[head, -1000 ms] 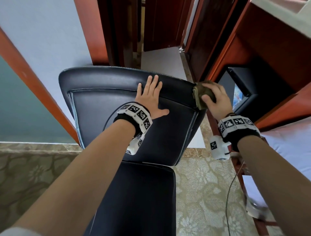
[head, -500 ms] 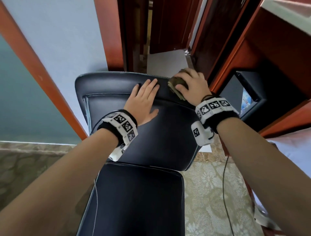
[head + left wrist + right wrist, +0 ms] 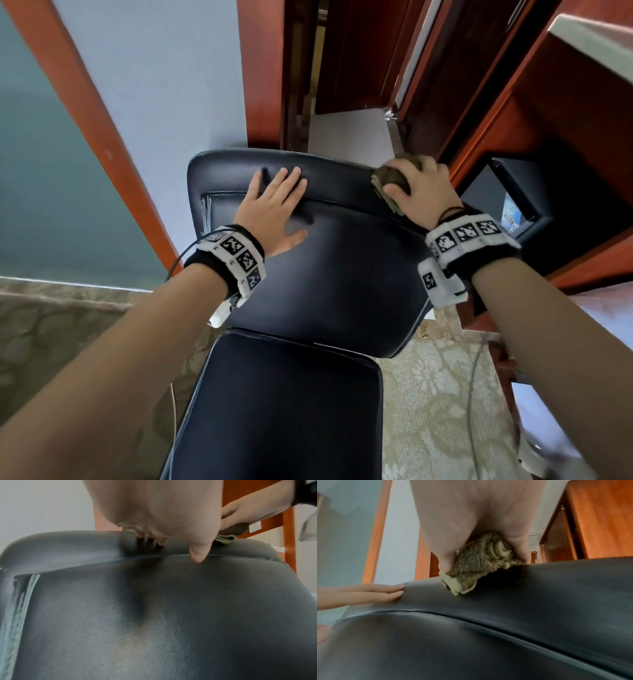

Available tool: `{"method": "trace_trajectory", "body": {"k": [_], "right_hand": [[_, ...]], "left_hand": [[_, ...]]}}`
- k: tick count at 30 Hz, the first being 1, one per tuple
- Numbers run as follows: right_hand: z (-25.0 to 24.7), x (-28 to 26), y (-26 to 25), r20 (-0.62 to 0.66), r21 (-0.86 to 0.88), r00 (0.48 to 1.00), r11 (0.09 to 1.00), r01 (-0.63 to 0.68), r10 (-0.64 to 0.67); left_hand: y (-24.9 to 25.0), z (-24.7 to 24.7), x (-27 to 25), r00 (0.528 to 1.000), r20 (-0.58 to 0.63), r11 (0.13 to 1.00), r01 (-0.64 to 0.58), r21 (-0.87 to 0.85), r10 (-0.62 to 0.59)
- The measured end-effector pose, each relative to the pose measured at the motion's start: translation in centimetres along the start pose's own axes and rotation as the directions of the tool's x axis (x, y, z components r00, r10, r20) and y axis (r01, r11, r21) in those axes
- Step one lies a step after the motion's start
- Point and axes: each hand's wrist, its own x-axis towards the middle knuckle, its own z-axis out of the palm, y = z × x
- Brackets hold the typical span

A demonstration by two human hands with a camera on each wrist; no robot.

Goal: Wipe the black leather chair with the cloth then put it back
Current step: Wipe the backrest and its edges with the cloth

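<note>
I see the black leather chair [image 3: 329,274] standing close in front of me, its backrest top edge running from the pale wall on the left to the wooden cabinet [image 3: 561,144] on the right. The right corner of the backrest sits just beside that cabinet, so there is little room on that side; the carpet [image 3: 442,411] lies open to the right of the seat. Behind the backrest a doorway opens.

My left hand [image 3: 274,209] lies flat on the upper backrest, fingers straight and together, thumb out to the side, holding nothing. My right hand [image 3: 421,192] curls its fingers and thumb round the bunched olive cloth [image 3: 481,563] and presses it on the top right edge of the backrest, well apart from the left hand.
</note>
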Motion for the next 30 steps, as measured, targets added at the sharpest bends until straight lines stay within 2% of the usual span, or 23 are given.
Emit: {"method": "trace_trajectory", "body": {"k": [3,5,9,14,19,25,30], "right_hand": [[0.8,1.5,-3.6,0.024,-0.003,0.996,0.996,0.085,-0.085],[1.0,1.8,-4.8,0.013,0.017,0.996,0.995,0.093,-0.093],[0.5,1.1,-2.6,0.007,0.101,0.995,0.99,0.099,-0.1],[-0.4,0.5,0.9,0.008,0.147,0.999,0.988,0.034,-0.036],[-0.2,0.7,0.8,0.025,0.124,0.999,0.992,0.027,-0.031],[0.3,3.7,-3.8,0.099,0.083,0.989,0.991,0.104,-0.112],[2.2,5.8,-9.9,0.078,0.117,0.976,0.974,0.194,-0.204]], "left_hand": [[-0.1,-0.2,0.0,1.0,0.01,1.0,0.011,-0.005,-0.011],[-0.3,-0.5,0.0,1.0,0.018,1.0,0.008,-0.003,-0.008],[-0.7,-0.8,-0.1,0.999,0.04,0.999,-0.028,0.041,0.026],[-1.0,-0.9,0.1,0.997,0.067,0.998,-0.047,0.052,0.043],[-1.1,-0.8,0.3,0.997,0.072,0.999,-0.04,-0.004,0.04],[-1.6,0.0,0.7,0.995,0.065,0.997,-0.073,-0.033,0.075],[-2.3,0.5,0.6,0.995,0.034,0.994,-0.095,-0.044,0.097]]}}
